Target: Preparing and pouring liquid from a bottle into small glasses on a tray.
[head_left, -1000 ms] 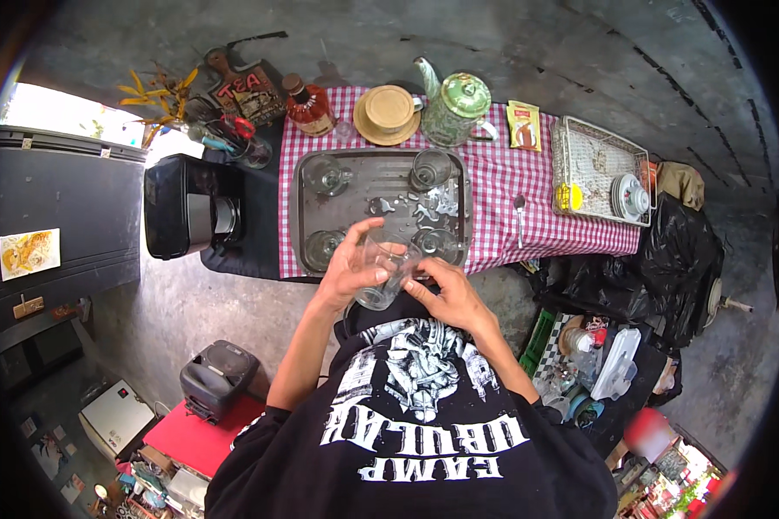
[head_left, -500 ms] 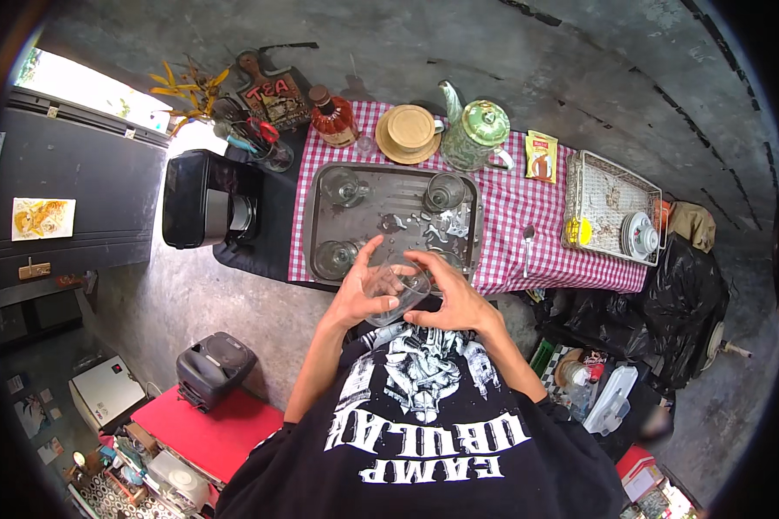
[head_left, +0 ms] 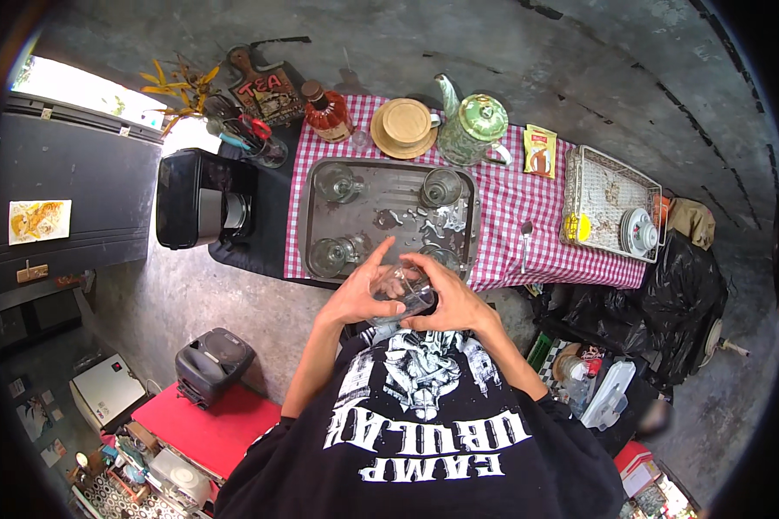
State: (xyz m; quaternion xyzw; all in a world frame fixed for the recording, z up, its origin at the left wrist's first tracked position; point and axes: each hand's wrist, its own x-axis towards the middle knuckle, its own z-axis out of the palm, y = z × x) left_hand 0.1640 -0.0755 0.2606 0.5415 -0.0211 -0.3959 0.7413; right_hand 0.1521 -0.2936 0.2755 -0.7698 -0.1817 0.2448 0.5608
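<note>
Between my two hands, just in front of the near edge of the dark tray (head_left: 381,164), is a clear glass vessel (head_left: 405,292), tilted. My left hand (head_left: 355,297) grips its left side, thumb across the near face and index finger stretched forward. From the right, my right hand (head_left: 455,298) curls its fingers and thumb round the vessel. Glass mugs stand on the tray: one far left (head_left: 337,184), one far right (head_left: 442,187), one near left (head_left: 331,256). A further glass (head_left: 444,257) at the near right is partly hidden by my right hand. Water puddles (head_left: 441,221) lie among them.
Behind the tray stand an amber bottle (head_left: 327,114), a lidded cup on a saucer (head_left: 405,123) and a green teapot (head_left: 478,125). Rightward are a yellow packet (head_left: 540,150), a spoon (head_left: 526,246) and a wire basket (head_left: 610,169) with dishes. A black coffee machine (head_left: 186,199) sits left.
The glass vessel has turned slightly between my hands, and my right fingers have closed in farther over it. The whole view has shifted a little; the tray and mugs have stayed put.
</note>
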